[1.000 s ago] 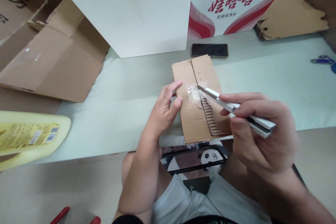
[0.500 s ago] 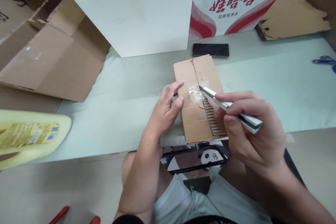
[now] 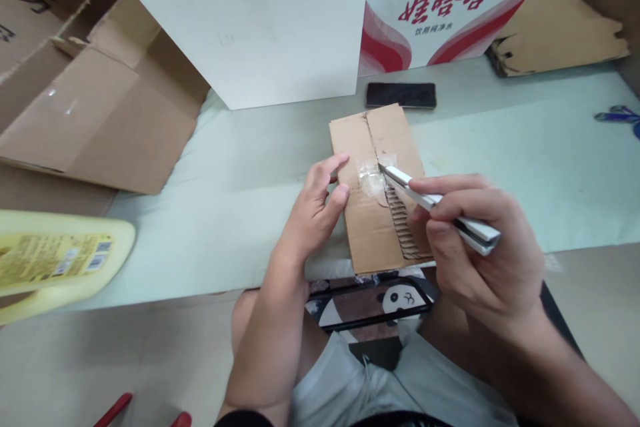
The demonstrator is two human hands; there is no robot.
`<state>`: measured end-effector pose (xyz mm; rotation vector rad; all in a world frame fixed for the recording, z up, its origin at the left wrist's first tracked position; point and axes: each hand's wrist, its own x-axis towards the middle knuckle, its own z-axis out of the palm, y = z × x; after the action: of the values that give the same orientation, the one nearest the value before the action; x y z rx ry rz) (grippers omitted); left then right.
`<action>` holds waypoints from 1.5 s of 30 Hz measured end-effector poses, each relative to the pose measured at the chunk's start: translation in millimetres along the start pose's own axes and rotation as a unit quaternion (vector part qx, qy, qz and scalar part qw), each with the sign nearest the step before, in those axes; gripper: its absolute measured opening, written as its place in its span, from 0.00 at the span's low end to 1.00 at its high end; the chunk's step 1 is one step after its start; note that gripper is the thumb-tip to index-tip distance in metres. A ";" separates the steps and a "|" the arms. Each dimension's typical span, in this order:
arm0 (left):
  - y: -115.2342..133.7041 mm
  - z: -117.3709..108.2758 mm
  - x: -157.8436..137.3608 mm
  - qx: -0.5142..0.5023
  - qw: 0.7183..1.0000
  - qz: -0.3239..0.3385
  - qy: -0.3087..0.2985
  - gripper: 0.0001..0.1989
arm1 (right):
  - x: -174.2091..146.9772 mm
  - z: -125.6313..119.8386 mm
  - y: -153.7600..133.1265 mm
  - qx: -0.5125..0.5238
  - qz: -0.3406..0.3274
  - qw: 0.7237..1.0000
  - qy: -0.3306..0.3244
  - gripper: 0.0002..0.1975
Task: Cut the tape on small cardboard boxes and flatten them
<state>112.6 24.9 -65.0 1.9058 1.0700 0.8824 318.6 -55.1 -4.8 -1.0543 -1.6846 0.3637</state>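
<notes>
Now, the brown box [image 3: 367,230] is at the near edge of the desk [image 3: 200,227], a bit right of the middle. The right hand [image 3: 493,267] has its grip closed around a white knife [image 3: 424,199], and the sharp tip is at the box's middle line, by some clear tape [image 3: 370,180]. The left hand [image 3: 315,203] is on the left edge of the box. Its thumb and first finger are apart, both touching the cardboard; I cannot tell if the other fingers squeeze the side.

The biggest worry may be a slip. Tape can be tough, so a hard push could make the blade jump, and the left fingers are near it. A fast pull might be bad too, since the person's lap [image 3: 345,373] is on the near side. The box could slide or tip, because its near end is at the desk's edge and only the left hand steadies it. The bumpy strip [image 3: 401,223] near the tip could catch the blade and turn it crooked. The phone [image 3: 401,95] lies just past the far end, so a shove that way might bump it.
</notes>
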 end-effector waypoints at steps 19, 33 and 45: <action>2.0 0.4 -0.5 0.002 1.000 -0.008 -0.002 0.30 | 7.4 -4.5 -3.2 -0.027 0.006 0.999 -0.033 0.06; 1.5 0.3 0.2 -0.015 1.000 -0.014 -0.005 0.31 | 9.8 -2.5 -1.2 -0.016 0.020 0.997 -0.067 0.08; 0.6 1.2 0.0 -0.016 1.000 -0.013 0.000 0.32 | 10.9 -2.1 -0.8 -0.027 0.024 0.997 -0.067 0.07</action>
<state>113.8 24.4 -65.1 1.8616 1.0730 0.8785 319.5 -47.5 3.3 -1.1319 -1.7993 0.4298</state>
